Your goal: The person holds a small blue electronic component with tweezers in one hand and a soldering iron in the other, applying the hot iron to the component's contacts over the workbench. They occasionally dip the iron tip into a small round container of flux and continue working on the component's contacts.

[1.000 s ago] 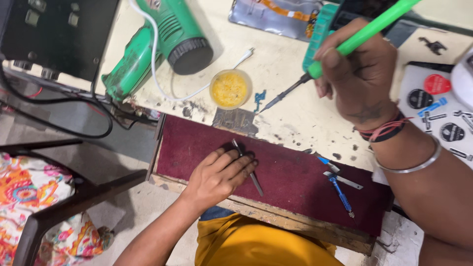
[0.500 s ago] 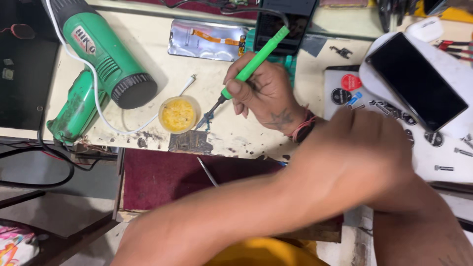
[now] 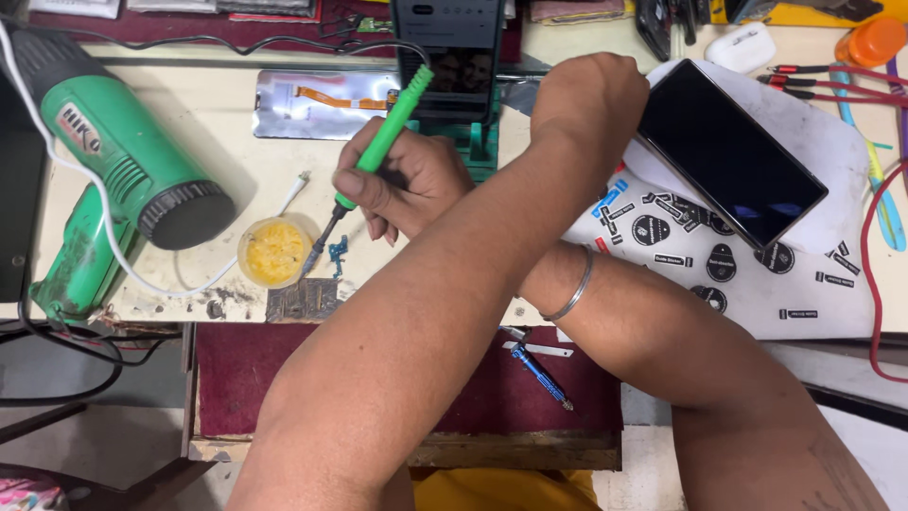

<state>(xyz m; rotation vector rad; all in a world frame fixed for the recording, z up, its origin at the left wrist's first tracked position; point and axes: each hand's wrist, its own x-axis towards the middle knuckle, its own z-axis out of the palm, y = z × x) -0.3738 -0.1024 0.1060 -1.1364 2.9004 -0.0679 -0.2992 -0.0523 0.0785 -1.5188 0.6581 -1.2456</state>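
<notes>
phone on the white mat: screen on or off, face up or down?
Off, face up. The phone lies flat on the white mat, its glass uniformly black with only faint reflections. The left hand reaches beside its upper corner; contact unclear.

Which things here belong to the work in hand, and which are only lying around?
In use:
- green-handled soldering iron, gripped in the right hand
- yellow tin of paste beside its tip
- small blue part by the tip
- left hand, reaching across near the dark phone

Lying about:
- green heat gun
- blue screwdriver
- sticker sheet
</notes>
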